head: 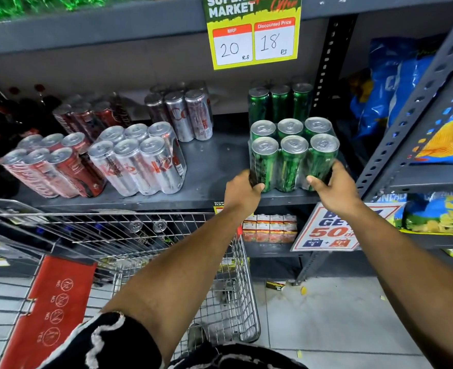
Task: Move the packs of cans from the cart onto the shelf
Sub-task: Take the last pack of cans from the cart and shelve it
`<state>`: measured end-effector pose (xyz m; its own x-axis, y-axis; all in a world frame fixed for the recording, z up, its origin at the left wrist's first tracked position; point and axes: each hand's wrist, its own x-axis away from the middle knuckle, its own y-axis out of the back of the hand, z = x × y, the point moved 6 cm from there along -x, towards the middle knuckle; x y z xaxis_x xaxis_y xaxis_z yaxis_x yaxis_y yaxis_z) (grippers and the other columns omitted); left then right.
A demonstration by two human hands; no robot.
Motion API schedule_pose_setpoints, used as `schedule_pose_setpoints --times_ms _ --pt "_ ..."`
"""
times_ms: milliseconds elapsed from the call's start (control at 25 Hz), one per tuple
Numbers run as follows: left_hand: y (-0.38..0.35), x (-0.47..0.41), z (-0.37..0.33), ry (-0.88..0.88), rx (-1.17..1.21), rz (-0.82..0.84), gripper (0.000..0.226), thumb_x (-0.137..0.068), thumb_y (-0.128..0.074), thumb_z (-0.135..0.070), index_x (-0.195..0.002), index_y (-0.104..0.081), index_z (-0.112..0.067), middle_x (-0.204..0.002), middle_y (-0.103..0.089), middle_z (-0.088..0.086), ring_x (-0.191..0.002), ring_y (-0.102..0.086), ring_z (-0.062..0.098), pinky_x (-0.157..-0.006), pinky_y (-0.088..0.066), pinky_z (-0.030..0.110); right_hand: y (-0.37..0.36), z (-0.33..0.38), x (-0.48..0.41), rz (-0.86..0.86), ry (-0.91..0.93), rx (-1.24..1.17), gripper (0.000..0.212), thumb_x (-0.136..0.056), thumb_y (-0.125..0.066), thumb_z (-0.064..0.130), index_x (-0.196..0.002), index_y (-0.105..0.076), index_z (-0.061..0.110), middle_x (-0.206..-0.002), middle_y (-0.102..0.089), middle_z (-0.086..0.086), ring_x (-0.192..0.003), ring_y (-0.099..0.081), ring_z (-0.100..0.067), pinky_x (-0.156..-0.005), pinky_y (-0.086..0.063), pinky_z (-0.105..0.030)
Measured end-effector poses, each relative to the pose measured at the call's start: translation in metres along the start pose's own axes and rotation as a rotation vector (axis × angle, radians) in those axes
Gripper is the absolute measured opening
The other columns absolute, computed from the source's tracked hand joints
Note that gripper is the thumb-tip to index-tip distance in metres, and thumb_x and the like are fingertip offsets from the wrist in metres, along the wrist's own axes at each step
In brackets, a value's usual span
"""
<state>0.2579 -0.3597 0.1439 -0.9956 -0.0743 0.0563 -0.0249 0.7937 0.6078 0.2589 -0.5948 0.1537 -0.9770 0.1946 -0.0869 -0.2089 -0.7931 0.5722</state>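
- Both hands clamp one shrink-wrapped six-pack of green metal cans (pixel 293 155): left hand (pixel 242 193) on its left lower corner, right hand (pixel 336 191) on the right, thumbs in front, fingers wrapped round the sides.
- Pack stands upright at the front right of the dark grey steel shelf (pixel 209 166). Can't tell if its base is fully down or just off the deck.
- Two-sided low grip makes sense: the film is slick and the cans are tall and narrow, so holding near the base keeps it from tipping.
- Goes directly in front of a matching row of green cans (pixel 280 102), so it's sorted by flavour.
- Left of it: a wrapped silver six-pack (pixel 140 163) and a wrapped red six-pack (pixel 52 169), both leaning, with more packs behind them.
- Wire-mesh shopping cart (pixel 236 288) sits below the left arm; a couple of can tops (pixel 148 227) show through the mesh, so likely more to move.
- Film is glossy and wrinkled; lids are brushed aluminium.
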Motion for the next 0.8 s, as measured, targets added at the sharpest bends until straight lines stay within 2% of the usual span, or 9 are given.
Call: schedule_pose_setpoints --times_ms 120,240,360,480,560,640,680,760,800 --pt "0.000 0.001 -0.001 -0.003 0.007 0.031 0.027 -0.088 -0.063 -0.020 -0.113 -0.061 -0.011 -0.112 -0.072 0.007 -0.104 -0.067 0.024 -0.094 -0.054 0.042 -0.003 -0.003 0.002 -0.017 -0.008 -0.008 0.054 -0.085 -0.066 0.030 -0.131 -0.042 0.013 -0.128 -0.057 -0.011 -0.114 -0.052 -0.026 -0.088 -0.039 -0.030" --pt "0.001 0.001 0.001 0.002 0.015 0.070 0.027 -0.089 -0.062 -0.016 -0.115 -0.060 -0.011 -0.114 -0.071 0.008 -0.106 -0.067 0.024 -0.096 -0.054 0.041 -0.007 -0.007 0.004 -0.017 -0.029 -0.027 0.057 -0.086 -0.064 0.030 -0.134 -0.038 0.015 -0.131 -0.054 -0.013 -0.120 -0.050 -0.030 -0.101 -0.041 -0.042" --pt "0.003 0.004 0.004 0.026 0.000 0.090 0.042 -0.091 -0.059 -0.013 -0.133 -0.051 -0.013 -0.129 -0.064 0.012 -0.117 -0.061 0.028 -0.095 -0.051 0.032 -0.009 -0.006 0.006 0.006 -0.034 -0.049 0.062 -0.086 -0.063 0.031 -0.138 -0.034 0.014 -0.135 -0.049 -0.013 -0.124 -0.048 -0.030 -0.104 -0.039 -0.045" --pt "0.026 0.016 0.018 0.013 -0.006 0.002 0.064 -0.094 -0.059 -0.017 -0.150 -0.030 -0.013 -0.145 -0.051 0.012 -0.129 -0.053 0.025 -0.102 -0.039 0.024 -0.008 -0.003 0.034 -0.191 -0.016 0.002 0.073 -0.085 -0.064 0.033 -0.143 -0.027 0.008 -0.139 -0.041 -0.020 -0.124 -0.043 -0.031 -0.104 -0.038 -0.041" --pt "0.057 0.029 0.044 -0.012 -0.025 -0.098 0.059 -0.094 -0.060 -0.020 -0.147 -0.037 -0.013 -0.144 -0.054 0.006 -0.115 -0.059 0.009 -0.096 -0.035 0.011 -0.022 0.005 0.068 -0.281 0.107 0.134 0.060 -0.086 -0.060 0.033 -0.135 -0.037 0.008 -0.127 -0.044 -0.022 -0.112 -0.047 -0.032 -0.094 -0.041 -0.037" --pt "0.099 0.045 0.083 0.009 -0.047 -0.226 0.050 -0.093 -0.062 -0.020 -0.140 -0.047 -0.013 -0.136 -0.060 0.003 -0.083 -0.058 -0.007 -0.076 -0.040 -0.004 -0.059 0.024 0.092 -0.105 0.281 0.230 0.047 -0.085 -0.060 0.030 -0.126 -0.049 0.011 -0.119 -0.048 -0.017 -0.107 -0.052 -0.032 -0.090 -0.040 -0.033" --pt "0.121 0.054 0.102 0.038 -0.050 -0.305 0.047 -0.092 -0.063 -0.020 -0.136 -0.050 -0.012 -0.131 -0.062 0.003 -0.076 -0.058 -0.007 -0.068 -0.043 -0.004 -0.080 0.034 0.097 0.008 0.350 0.254 0.044 -0.084 -0.061 0.030 -0.124 -0.052 0.013 -0.119 -0.049 -0.014 -0.108 -0.053 -0.031 -0.090 -0.040 -0.032" --pt "0.168 0.067 0.136 0.103 -0.053 -0.463 0.048 -0.091 -0.064 -0.021 -0.135 -0.050 -0.009 -0.124 -0.064 0.002 -0.090 -0.065 0.002 -0.081 -0.050 0.012 -0.120 0.066 0.098 0.155 0.448 0.250 0.045 -0.082 -0.062 0.031 -0.124 -0.054 0.015 -0.122 -0.050 -0.009 -0.110 -0.054 -0.026 -0.092 -0.038 -0.027" --pt "0.189 0.067 0.148 0.135 -0.040 -0.523 0.052 -0.091 -0.065 -0.020 -0.137 -0.047 -0.007 -0.121 -0.063 -0.002 -0.099 -0.063 -0.003 -0.090 -0.049 0.022 -0.141 0.087 0.096 0.207 0.485 0.230 0.049 -0.082 -0.062 0.032 -0.127 -0.051 0.016 -0.126 -0.048 -0.008 -0.113 -0.053 -0.024 -0.093 -0.036 -0.025"
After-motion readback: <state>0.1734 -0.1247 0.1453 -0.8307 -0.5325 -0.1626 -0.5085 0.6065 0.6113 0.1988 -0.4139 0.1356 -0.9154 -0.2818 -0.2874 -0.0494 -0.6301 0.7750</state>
